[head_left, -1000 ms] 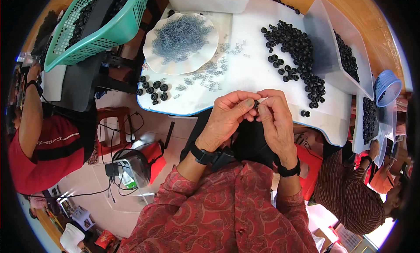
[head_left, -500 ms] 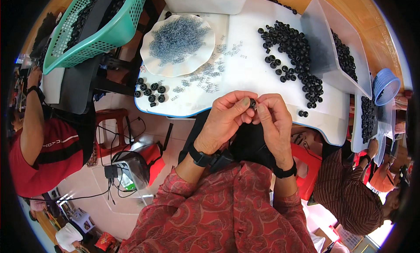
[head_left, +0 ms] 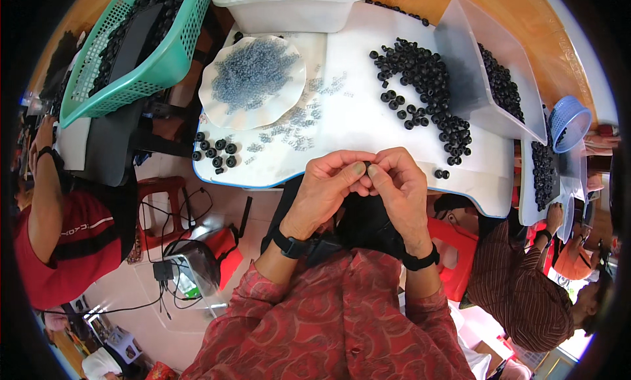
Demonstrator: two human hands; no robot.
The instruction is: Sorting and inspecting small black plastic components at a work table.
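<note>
My left hand (head_left: pixel 324 190) and my right hand (head_left: pixel 396 186) meet just off the table's front edge, thumbs and forefingers pinched together. Between the fingertips is a small black round part (head_left: pixel 369 165), mostly covered. Left of the hands, a white wavy-rimmed plate (head_left: pixel 209 94) bears a heap of tiny grey pieces (head_left: pixel 253 71) that look like coil springs. More of these springs (head_left: pixel 299 125) lie scattered beside it. Several black round parts (head_left: pixel 218 162) sit at the table's left corner. A larger pile of them (head_left: pixel 427 77) spreads to the right.
A white tub (head_left: pixel 292 12) stands at the back. To the right, a clear bin (head_left: pixel 473 71) lies tilted with black parts inside. A green basket (head_left: pixel 131 84) is at far left. Co-workers sit on either side; a blue basket (head_left: pixel 570 122) is at far right.
The camera view has shifted, so the table appears further left and slightly lower. My fingertips have closed over the black part, which showed more plainly before.
</note>
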